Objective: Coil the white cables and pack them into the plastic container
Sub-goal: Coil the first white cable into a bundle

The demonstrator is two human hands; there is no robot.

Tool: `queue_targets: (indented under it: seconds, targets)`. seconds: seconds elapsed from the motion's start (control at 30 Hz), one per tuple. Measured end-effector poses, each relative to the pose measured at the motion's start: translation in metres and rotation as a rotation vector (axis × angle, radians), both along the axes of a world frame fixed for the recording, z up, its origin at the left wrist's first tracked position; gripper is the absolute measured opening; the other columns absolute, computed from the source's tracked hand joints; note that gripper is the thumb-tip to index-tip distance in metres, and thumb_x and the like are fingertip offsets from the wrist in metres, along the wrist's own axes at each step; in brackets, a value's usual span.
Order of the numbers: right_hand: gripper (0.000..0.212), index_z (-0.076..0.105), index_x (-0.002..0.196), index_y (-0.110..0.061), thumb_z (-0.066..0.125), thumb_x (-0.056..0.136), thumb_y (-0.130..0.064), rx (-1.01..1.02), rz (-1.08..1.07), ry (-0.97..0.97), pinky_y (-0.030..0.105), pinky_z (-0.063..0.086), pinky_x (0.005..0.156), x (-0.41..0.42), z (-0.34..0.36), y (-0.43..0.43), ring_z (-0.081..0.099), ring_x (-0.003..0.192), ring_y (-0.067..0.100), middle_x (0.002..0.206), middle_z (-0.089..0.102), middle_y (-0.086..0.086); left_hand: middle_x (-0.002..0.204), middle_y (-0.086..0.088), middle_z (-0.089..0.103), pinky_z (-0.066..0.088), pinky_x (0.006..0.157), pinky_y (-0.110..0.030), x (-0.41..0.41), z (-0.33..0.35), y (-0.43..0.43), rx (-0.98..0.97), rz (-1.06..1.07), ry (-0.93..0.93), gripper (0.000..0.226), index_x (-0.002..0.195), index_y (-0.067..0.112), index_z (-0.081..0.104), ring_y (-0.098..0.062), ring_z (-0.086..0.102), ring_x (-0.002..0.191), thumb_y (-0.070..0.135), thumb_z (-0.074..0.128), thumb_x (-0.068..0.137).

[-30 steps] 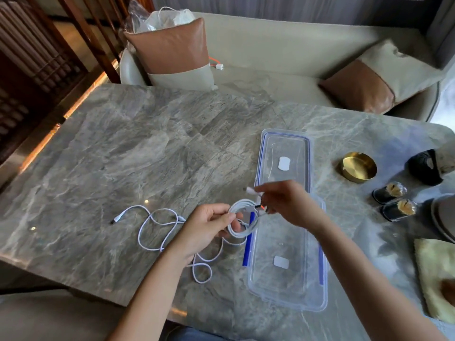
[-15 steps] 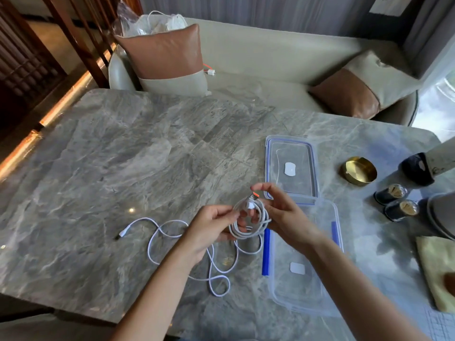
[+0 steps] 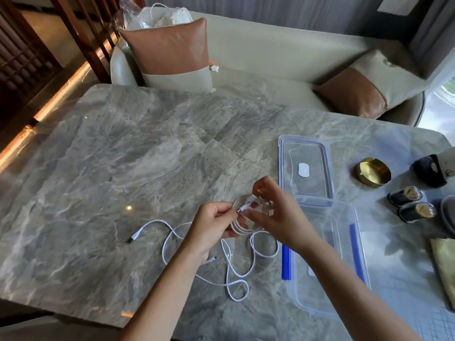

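The coiled cable (image 3: pixel 236 227) hangs between my two hands, just above the desk (image 3: pixel 123 168) and just left of the plastic container (image 3: pixel 339 217). It is light, limp and smooth, so I expect its loops to spring apart unless every turn is pinched at once. My left hand (image 3: pixel 211 225) pinches the loops on the near side. My right hand (image 3: pixel 278 217) curls over the far side and nips the plug end, which I judge needs tucking in. The bundle is best held across its turns, never by the plug alone. A loose cable (image 3: pixel 157 220) sprawls on the desk below, soft and easily snagged by a wrist. The lid (image 3: pixel 290 168) lies beyond the container.
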State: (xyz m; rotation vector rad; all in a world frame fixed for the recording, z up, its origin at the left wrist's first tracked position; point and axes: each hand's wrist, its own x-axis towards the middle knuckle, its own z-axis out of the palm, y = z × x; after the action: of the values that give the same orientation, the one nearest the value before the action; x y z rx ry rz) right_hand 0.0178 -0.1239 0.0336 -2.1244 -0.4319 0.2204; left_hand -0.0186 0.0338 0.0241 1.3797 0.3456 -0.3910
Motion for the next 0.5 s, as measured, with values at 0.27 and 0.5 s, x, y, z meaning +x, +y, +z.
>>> queue_targets:
  seconds: [0.27,0.5]
  targets:
    - [0.01,0.066,0.09,-0.024,0.07,0.081,-0.021,-0.022,0.101,-0.249,0.036,0.052,0.083,0.009,-0.006,0.012,0.059,0.103,0.006,0.116,0.057,-0.009,0.053,0.007,0.063,0.049,0.047,-0.017,0.009,-0.006,0.015,-0.066,0.026,0.032,0.019,0.076,0.012,0.068,-0.006,0.062,0.054,0.018,0.057,0.09]
    - [0.01,0.062,0.083,-0.023,0.06,0.088,-0.014,0.448,-0.093,0.131,0.028,0.047,0.09,0.035,-0.005,0.021,0.055,0.103,0.007,0.107,0.056,-0.008,0.05,0.01,0.061,0.048,0.046,-0.015,0.011,-0.018,0.009,0.026,0.072,-0.022,0.022,0.075,0.015,0.069,0.0,0.058,0.049,0.012,0.055,0.092]
